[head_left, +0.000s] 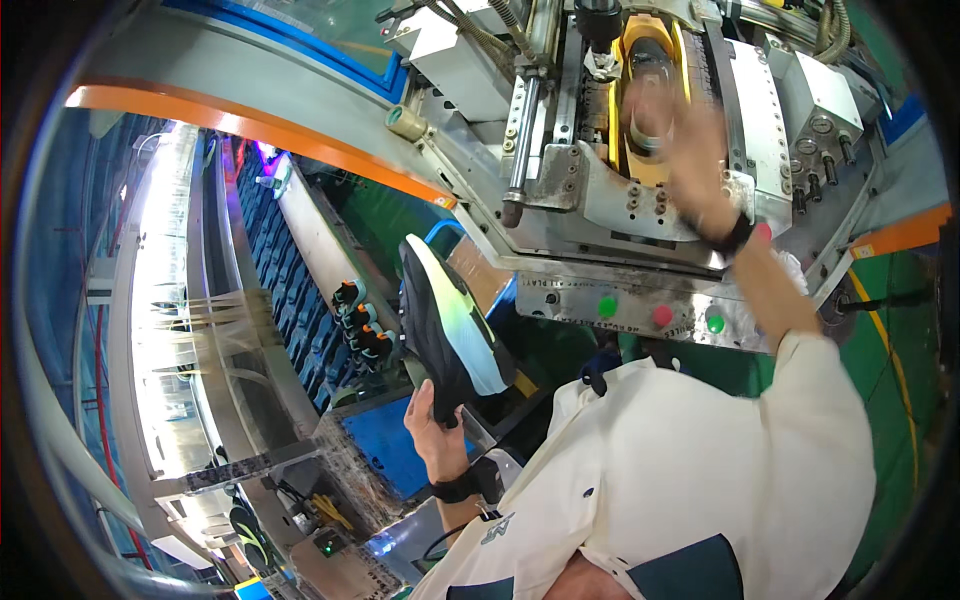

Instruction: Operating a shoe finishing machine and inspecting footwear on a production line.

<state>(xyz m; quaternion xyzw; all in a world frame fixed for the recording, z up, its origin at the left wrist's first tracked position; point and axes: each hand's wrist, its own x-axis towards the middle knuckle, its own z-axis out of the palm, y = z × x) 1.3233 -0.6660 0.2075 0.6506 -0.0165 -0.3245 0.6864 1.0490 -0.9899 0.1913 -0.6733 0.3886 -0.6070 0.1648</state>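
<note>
My left hand (436, 432) grips a black sports shoe (432, 310) by one end, its fingers wrapped round the black upper. The sole of that shoe, fading from yellow to light blue, faces right. Over the machine at the upper right, my right hand (695, 165) is smeared by motion, so its fingers do not show clearly. Beneath it, a dark shoe-shaped piece (652, 62) lies in a yellow mould (640, 30). The hand partly hides this piece, and I cannot tell whether they touch.
The machine's front panel (560, 303) carries green and red buttons. A white box with gauges (820, 110) stands at its right. An orange rail (270, 130) crosses the upper left. Several dark objects with orange and pale-blue parts (362, 325) sit beside a ribbed blue-black belt (285, 275).
</note>
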